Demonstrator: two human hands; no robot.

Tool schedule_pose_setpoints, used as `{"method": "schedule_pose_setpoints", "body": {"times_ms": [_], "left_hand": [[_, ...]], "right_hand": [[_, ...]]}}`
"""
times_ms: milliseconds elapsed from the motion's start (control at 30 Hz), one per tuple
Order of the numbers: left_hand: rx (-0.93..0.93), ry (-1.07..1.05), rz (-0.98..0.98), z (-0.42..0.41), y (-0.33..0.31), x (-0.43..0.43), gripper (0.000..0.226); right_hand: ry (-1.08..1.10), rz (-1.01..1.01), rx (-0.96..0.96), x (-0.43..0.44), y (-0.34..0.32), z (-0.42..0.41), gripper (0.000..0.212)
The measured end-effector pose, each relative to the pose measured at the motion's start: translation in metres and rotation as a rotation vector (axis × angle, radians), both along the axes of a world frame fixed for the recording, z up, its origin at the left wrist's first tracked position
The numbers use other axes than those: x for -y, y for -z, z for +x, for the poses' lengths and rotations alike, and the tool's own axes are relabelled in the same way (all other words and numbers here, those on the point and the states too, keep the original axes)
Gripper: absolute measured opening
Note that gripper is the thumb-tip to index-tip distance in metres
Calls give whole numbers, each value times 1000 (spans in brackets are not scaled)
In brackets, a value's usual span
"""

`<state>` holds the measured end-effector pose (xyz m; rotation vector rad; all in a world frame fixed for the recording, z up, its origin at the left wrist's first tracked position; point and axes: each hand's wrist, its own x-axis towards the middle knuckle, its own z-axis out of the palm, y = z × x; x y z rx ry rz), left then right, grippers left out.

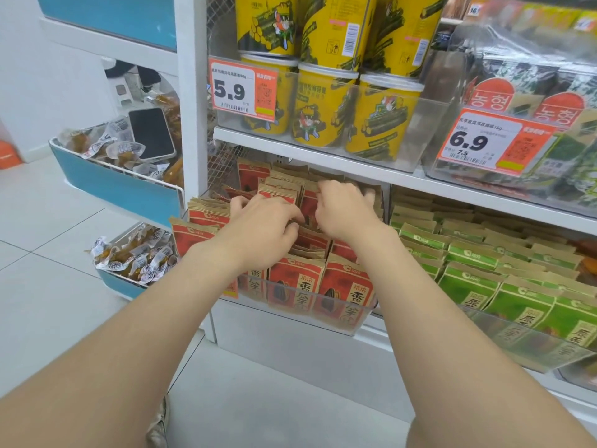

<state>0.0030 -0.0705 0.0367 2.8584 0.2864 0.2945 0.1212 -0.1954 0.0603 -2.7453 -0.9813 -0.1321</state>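
Red packs (300, 282) of seeds stand in rows in a clear bin (355, 321), under a white shelf board (323, 153). Both my hands are down in them. My left grip (261, 231) is in the middle of the rows. Its fingers curl down between the packs and its thumb lies on a pack top, so it holds some of them. My right grip (345, 211) is just beside it, a bit further back. Its fingers are bent round the brown tops of the packs there. The two grips almost touch. Green packs (468, 286) sit in the next bin to the right. Yellow tubs (323, 108) stand on the board above, behind an orange price tag (242, 88) that says 5.9. Off to the left, a black phone (151, 132) lies on little snack bags (97, 143) in a blue basket (113, 185).
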Motion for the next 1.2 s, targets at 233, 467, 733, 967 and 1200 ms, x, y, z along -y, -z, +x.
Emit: {"method": "schedule_pose_setpoints", "body": {"times_ms": [233, 467, 733, 967, 1200], "left_hand": [[8, 18, 7, -2, 1, -2, 38], [55, 14, 21, -6, 6, -3, 38], [179, -25, -17, -23, -6, 4, 31], [535, 33, -306, -36, -20, 30, 28], [727, 125, -497, -46, -35, 83, 20]], "right_hand": [[47, -18, 64, -13, 2, 8, 17], [47, -58, 69, -13, 12, 3, 15], [-139, 63, 301, 24, 3, -29, 15], [-192, 850, 512, 72, -20, -61, 14], [-183, 1347, 10, 97, -37, -105, 16]]}}
